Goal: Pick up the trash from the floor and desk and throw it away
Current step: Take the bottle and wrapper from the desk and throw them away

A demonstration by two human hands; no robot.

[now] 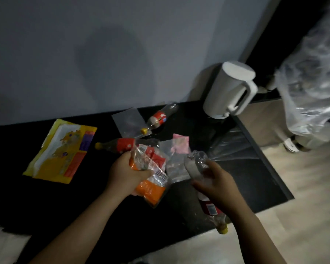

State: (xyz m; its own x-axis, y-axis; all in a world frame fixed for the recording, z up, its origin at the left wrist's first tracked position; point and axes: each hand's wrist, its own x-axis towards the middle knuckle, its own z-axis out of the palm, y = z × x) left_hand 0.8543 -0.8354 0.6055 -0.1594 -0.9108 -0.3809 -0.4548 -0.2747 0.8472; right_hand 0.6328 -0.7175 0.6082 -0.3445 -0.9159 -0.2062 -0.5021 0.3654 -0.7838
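My left hand (pixel 127 173) grips a crumpled clear wrapper with orange and red print (pixel 151 172) above the black desk (pixel 84 206). My right hand (pixel 215 184) holds an empty plastic bottle with a red label and yellow cap (pixel 211 206), its cap pointing toward me. On the desk lie two more empty bottles with red labels (pixel 122 145) (pixel 159 118), a yellow snack bag (pixel 62 151), a clear plastic bag (pixel 129 121), a pink packet (pixel 180 146) and a small clear bag (pixel 174 164).
A white electric kettle (pixel 230 90) stands at the desk's far right corner by the grey wall. A large clear plastic bag (pixel 312 82) hangs at the right. Light wooden floor (pixel 303 206) lies to the right of the desk.
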